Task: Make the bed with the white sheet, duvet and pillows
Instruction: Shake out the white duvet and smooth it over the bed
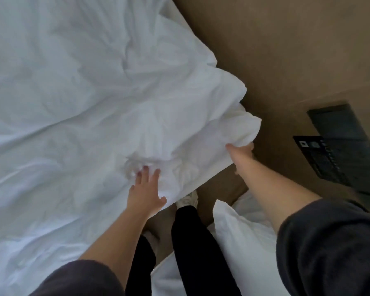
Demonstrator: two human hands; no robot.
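Right grip (241,151) curls round the duvet (94,92) corner, its fingers buried in white cloth. Left grip (146,189) lies flat on the duvet, fingers spread, just inward of the right one. A pillow (241,236) sits below the right forearm, partly hidden. A dark panel (329,159) lies beyond the right grip, its white markings too blurred to read.

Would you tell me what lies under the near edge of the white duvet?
Under the duvet edge, a pale shoe and brown floor show; whatever lies farther beneath is covered.
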